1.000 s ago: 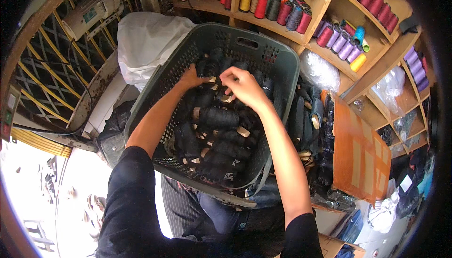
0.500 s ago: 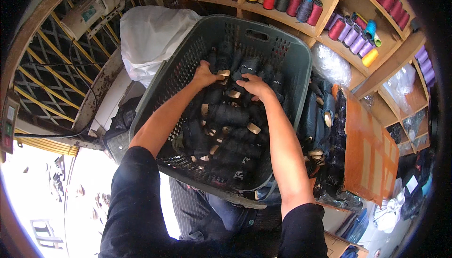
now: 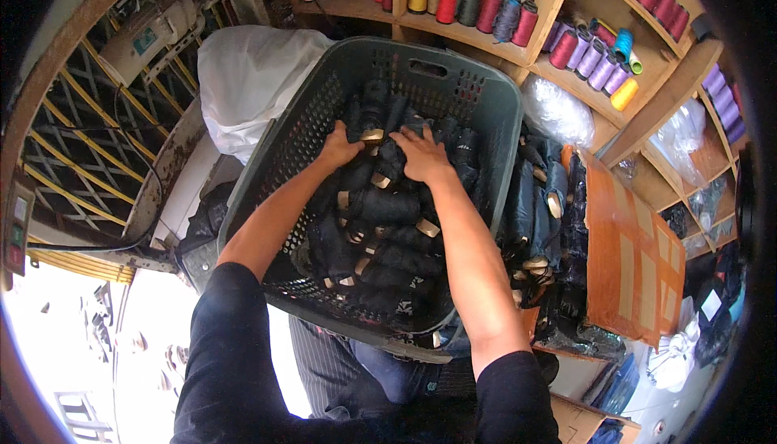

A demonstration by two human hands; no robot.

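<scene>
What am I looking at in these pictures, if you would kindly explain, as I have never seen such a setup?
No machine here, just a person's bare left hand and right hand. Every picture comes from a fisheye camera on the head, looking down, so straight edges bend. Dark rolls with pale ends lie heaped in a dark plastic basket, and both hands reach in among them. The left is beside one pale end; the right spreads over the rolls. Whether either grips one is unclear.
</scene>
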